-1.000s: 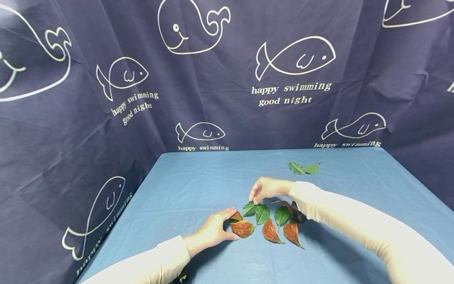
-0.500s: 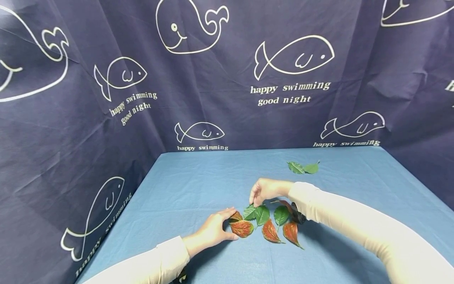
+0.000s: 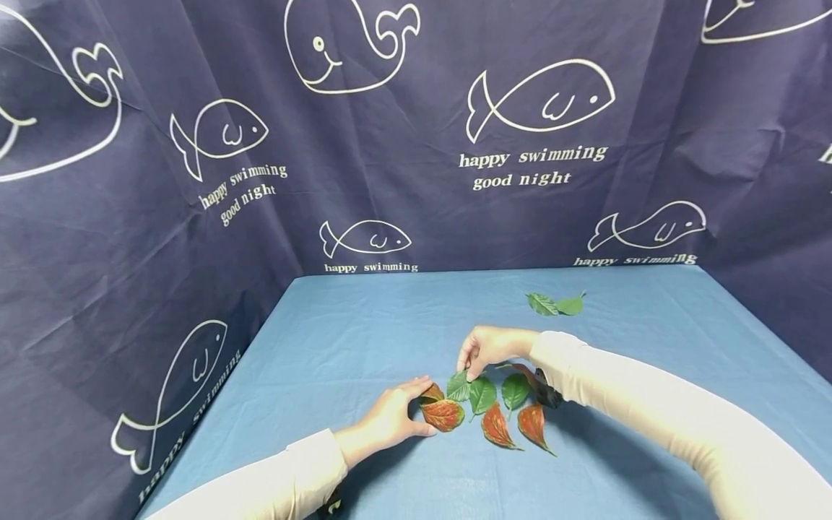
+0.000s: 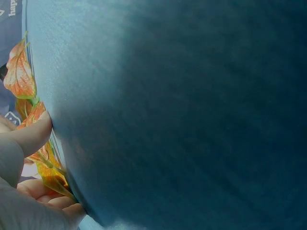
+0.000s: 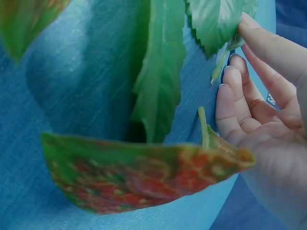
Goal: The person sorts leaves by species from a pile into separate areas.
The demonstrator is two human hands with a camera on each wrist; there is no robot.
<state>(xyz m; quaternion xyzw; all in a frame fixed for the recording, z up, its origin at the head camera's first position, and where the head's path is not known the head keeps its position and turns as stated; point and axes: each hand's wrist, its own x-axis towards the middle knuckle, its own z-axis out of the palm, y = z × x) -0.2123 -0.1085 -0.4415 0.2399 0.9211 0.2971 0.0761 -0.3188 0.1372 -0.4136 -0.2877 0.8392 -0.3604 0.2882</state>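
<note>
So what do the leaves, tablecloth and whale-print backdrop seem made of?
Green leaves: satiny, veined; real leaf or plastic or fabric imitation, I can't tell.
Red-orange leaves: same doubt; mottled, faint sheen.
Blue tablecloth: probably woven fabric, matte, faintly creased.
Navy backdrop: likely cloth, soft folds, pale printed designs.

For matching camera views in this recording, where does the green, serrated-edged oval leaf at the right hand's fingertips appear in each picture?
Head: just right of centre, lower half: green, serrated-edged oval leaf, pinched by the right hand.
Left wrist: not visible.
Right wrist: upper right; the leaf touches the right hand.
Shared landmark: blue cloth table cover, in all three.
</note>
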